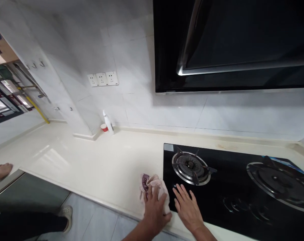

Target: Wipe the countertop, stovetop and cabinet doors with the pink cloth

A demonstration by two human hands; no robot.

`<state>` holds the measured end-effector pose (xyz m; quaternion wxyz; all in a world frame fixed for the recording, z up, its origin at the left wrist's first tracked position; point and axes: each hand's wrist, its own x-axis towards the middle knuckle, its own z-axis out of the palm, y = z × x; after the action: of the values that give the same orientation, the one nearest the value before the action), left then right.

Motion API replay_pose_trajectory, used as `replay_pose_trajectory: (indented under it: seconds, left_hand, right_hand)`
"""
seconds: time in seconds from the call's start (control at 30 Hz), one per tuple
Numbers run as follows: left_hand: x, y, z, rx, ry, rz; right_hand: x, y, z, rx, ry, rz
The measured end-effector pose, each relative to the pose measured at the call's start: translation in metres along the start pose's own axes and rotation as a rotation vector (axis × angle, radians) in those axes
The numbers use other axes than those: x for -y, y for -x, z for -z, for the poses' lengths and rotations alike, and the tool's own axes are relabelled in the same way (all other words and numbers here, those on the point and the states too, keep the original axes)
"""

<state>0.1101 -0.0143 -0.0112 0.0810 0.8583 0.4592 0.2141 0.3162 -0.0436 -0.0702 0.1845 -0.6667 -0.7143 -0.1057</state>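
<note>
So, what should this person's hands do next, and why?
Perhaps the left hand could slide the bunched cloth leftward along the countertop: that hand is already on the cloth, at the stove's left edge, while the right hand lies spread at the stove's front, holding nothing.

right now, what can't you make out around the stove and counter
All in the head view:
Part of the cloth: covered by the left hand, so its grip is unclear.
Palm of the right hand: hidden by the back of the hand.
Right burner: partly cut off by the right edge.
Bottle: too small to read any label.
</note>
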Motion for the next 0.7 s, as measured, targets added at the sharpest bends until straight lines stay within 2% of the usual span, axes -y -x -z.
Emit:
replay_pose_trajectory:
  seconds: [0.07,0.17,0.3,0.4,0.5,0.6,0.7]
  left_hand:
    - [0.005,0.004,-0.008,0.025,-0.03,-0.046]
    - [0.034,0.004,-0.001,0.017,-0.054,-0.065]
    - [0.1,-0.01,0.035,-0.071,-0.151,0.14]
    - [0.153,-0.019,0.064,-0.103,-0.202,0.229]
    - [0.186,-0.023,0.08,-0.117,-0.223,0.297]
    - [0.184,-0.026,0.081,-0.135,-0.226,0.339]
    - [0.151,-0.023,0.064,-0.095,-0.183,0.278]
  right_hand:
    - [-0.001,0.001,0.001,0.01,0.008,-0.003]
    - [-0.004,0.004,0.0,0.012,0.013,-0.009]
    - [-0.007,0.005,-0.004,-0.008,0.056,0.029]
    - [-0.008,0.005,-0.005,-0.032,0.085,0.041]
    - [-0.006,0.005,-0.003,-0.041,0.085,0.04]
    - [-0.005,0.004,-0.001,-0.029,0.087,0.028]
    - [-0.004,0.004,0.0,-0.015,0.098,0.017]
